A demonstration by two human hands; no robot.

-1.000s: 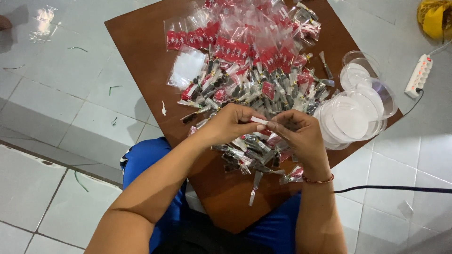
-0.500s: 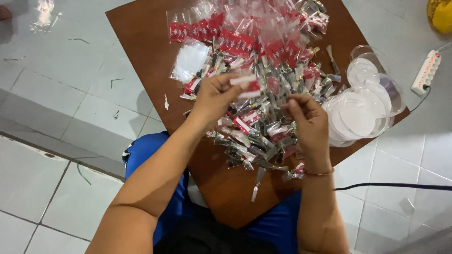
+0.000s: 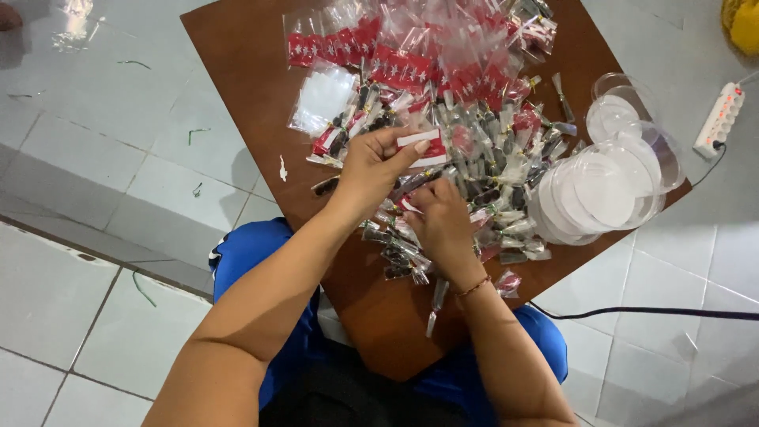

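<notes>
Small clear packets [image 3: 474, 158] with red headers lay heaped at upper centre of the brown board [image 3: 237, 71], overlapped past counting, their top rows cut off by the frame edge and their contents too small to identify. One red-and-white packet [image 3: 423, 146] was pinched by the left hand [image 3: 375, 166] at frame centre; the right hand [image 3: 443, 225], just below, pressed into the heap, its fingertips hidden, so its grip could not be told. At right, several clear round lids [image 3: 605, 190] were stacked, number unclear.
</notes>
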